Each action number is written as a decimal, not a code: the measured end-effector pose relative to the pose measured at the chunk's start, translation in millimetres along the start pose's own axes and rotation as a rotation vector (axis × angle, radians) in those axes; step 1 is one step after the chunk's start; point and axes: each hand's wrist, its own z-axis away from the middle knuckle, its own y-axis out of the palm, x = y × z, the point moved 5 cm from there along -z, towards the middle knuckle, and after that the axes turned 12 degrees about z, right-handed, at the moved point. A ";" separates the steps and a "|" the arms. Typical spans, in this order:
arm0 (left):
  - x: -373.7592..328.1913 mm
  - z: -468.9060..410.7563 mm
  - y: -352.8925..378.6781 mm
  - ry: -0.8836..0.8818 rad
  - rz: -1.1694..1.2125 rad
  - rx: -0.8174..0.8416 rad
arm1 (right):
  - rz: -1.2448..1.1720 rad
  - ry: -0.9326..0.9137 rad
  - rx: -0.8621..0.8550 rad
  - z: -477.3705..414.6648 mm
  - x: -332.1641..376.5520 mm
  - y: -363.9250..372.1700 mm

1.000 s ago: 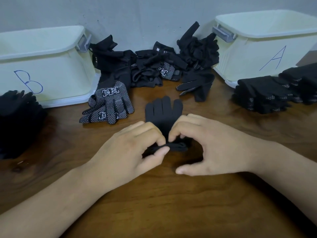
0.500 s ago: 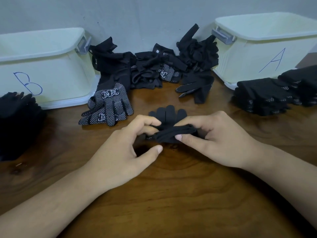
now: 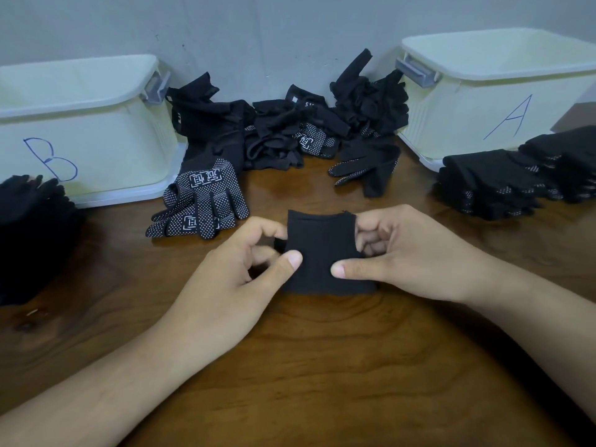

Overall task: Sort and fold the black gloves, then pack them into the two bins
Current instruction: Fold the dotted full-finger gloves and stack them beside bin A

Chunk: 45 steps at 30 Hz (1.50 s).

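Both hands pinch a folded black glove point(image 3: 322, 253) mid-table point(image 3: 322, 366), the left hand point(image 3: 232, 285) at its left edge, the right hand point(image 3: 403, 256) at its right. Behind it lie dotted gloves point(image 3: 203, 201) and a loose glove heap point(image 3: 290, 130) against the wall. Bin B point(image 3: 96, 130) stands far left, bin A point(image 3: 483, 101) far right, each with a folded stack point(image 3: 490, 182) just in front; the left pile point(image 3: 32, 233) is too dark to make out

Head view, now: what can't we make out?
All head view.
Insides of bin B and bin A: hidden by their walls.
Dark stack by bin B: cut off by the left edge, too dark to count.
Stacks by bin A: cut off by the right edge.
Folded glove: sides covered by the left hand and right hand.
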 end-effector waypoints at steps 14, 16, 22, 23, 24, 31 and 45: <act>-0.3 -5.0 -4.9 0.069 -0.277 -0.173 | 0.239 0.196 -0.217 -0.9 -2.3 0.8; -2.2 -5.6 -3.2 0.103 -0.347 -0.173 | 0.289 0.193 -0.240 -0.4 -0.8 1.6; 2.2 -7.9 1.1 0.206 -0.473 -0.100 | 0.643 -0.108 -0.373 3.5 16.8 5.0; 2.1 -7.6 2.4 0.239 -0.522 -0.082 | 0.708 -0.216 -0.347 2.5 21.9 10.1; 0.7 -7.7 3.2 0.286 -0.604 -0.079 | 0.756 -0.313 -0.293 1.2 24.0 16.6; -6.8 -1.7 3.0 0.528 -0.831 0.163 | 0.643 -0.316 -0.162 -2.0 12.0 20.0; -18.1 -6.3 -0.6 0.277 -0.141 -0.034 | 0.002 -0.078 -0.228 0.0 21.6 2.7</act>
